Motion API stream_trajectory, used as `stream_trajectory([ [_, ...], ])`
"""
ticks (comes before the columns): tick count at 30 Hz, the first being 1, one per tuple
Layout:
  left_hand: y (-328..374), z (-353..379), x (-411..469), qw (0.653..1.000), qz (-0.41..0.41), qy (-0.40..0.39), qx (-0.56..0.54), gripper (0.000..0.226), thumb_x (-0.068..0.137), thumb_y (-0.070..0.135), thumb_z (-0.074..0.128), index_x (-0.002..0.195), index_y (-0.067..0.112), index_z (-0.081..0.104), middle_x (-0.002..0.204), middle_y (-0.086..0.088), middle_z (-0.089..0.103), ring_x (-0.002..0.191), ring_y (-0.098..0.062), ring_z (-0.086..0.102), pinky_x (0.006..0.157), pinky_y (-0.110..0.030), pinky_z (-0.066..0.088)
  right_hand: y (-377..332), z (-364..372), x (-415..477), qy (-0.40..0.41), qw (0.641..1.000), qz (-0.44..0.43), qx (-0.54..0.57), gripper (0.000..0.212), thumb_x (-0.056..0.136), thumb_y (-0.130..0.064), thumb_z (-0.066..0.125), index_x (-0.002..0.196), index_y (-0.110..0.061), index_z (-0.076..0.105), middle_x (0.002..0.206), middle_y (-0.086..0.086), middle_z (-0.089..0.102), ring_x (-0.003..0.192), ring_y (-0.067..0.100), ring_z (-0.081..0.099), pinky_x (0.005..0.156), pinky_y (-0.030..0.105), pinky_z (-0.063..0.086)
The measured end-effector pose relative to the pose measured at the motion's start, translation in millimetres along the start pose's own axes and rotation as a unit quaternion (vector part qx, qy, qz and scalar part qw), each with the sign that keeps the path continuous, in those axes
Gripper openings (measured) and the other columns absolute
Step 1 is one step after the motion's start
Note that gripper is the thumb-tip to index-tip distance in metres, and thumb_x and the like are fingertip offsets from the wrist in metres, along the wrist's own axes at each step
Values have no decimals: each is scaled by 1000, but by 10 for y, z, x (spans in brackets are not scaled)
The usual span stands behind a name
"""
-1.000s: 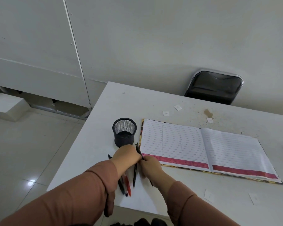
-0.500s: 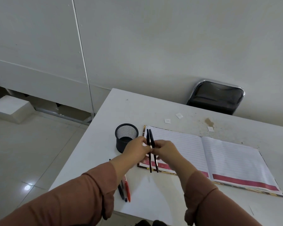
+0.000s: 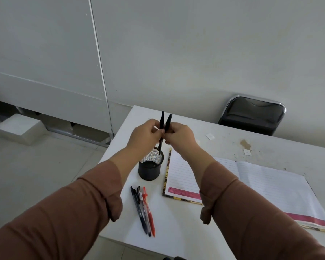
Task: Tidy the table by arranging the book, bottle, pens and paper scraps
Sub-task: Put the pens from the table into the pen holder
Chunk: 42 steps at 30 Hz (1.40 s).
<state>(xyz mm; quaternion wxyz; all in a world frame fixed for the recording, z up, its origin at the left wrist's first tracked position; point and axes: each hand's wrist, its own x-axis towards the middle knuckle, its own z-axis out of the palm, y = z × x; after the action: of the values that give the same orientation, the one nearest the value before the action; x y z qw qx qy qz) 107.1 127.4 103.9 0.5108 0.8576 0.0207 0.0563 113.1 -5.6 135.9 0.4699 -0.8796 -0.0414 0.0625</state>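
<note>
Judging by the layout, the tidying is barely begun: two black pens (image 3: 165,126) are held upright over the mesh pen cup (image 3: 150,167), pinched between the left hand (image 3: 145,135) and the right hand (image 3: 179,137), both closed on them. Three more pens (image 3: 144,209) are left lying on the white worktop (image 3: 176,231), the book (image 3: 242,188) is left open, and paper scraps (image 3: 210,136) remain scattered. No bottle is seen. A black chair (image 3: 251,113) is set against the pale wall.

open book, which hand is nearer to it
Right. The right hand holds up black pens just above the book's left edge; the left hand is further left, above the mesh cup.
</note>
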Motion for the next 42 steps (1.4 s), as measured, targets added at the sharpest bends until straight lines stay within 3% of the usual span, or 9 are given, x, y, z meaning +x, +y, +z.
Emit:
stream_trajectory([
  [7,-323,7,-48,996,-41,-18,73,18,90,28,55,108,26,57,89,2,71,80,-19,67,68,-28,47,133,396,115,-24,998,32,-56,27,85,-13,57,112,-14,59,102,11,70,92,29,65,82,39,54],
  [10,-446,71,-79,993,-73,-37,85,16,90,23,54,106,24,57,79,5,66,76,-18,63,57,-22,42,244,506,124,-51,992,48,-106,24,87,-15,56,111,-13,57,101,10,67,82,24,61,61,27,47],
  [13,-501,113,-65,990,-94,-54,95,15,89,20,55,104,21,57,87,0,66,77,-19,59,53,-19,37,330,574,124,-66,988,60,-127,23,88,-13,53,110,-14,58,101,10,66,78,21,53,48,19,33],
  [20,-516,124,-27,985,-118,-60,113,22,87,19,57,108,14,62,102,-10,68,80,-21,58,63,-26,44,375,639,167,-76,983,69,-149,30,87,-9,49,115,-13,57,106,13,65,82,23,53,65,27,39],
  [26,-495,119,-40,984,-122,-39,126,30,86,18,58,115,13,63,113,-7,67,97,-21,59,72,-23,39,400,635,152,-51,989,77,-117,48,87,-7,51,134,-11,44,117,12,61,103,27,58,72,29,43],
  [32,-462,75,-139,987,-130,-16,88,19,86,15,57,104,16,61,96,-4,66,81,-19,59,68,-26,46,444,613,57,-16,994,50,-99,56,86,-6,51,139,-15,38,131,11,50,111,26,53,77,26,38],
  [36,-385,60,-278,991,-135,-10,17,8,86,11,54,89,17,59,79,-5,65,51,-16,62,44,-23,47,513,605,-79,25,996,17,-87,42,86,-10,50,128,-16,49,119,6,54,93,18,54,75,24,38],
  [42,-341,124,-517,990,-135,-32,9,9,87,11,53,86,16,60,76,-6,64,49,-18,61,45,-23,49,652,592,-304,45,995,-15,-92,30,87,-8,48,114,-13,58,110,4,57,84,13,47,72,21,34],
])
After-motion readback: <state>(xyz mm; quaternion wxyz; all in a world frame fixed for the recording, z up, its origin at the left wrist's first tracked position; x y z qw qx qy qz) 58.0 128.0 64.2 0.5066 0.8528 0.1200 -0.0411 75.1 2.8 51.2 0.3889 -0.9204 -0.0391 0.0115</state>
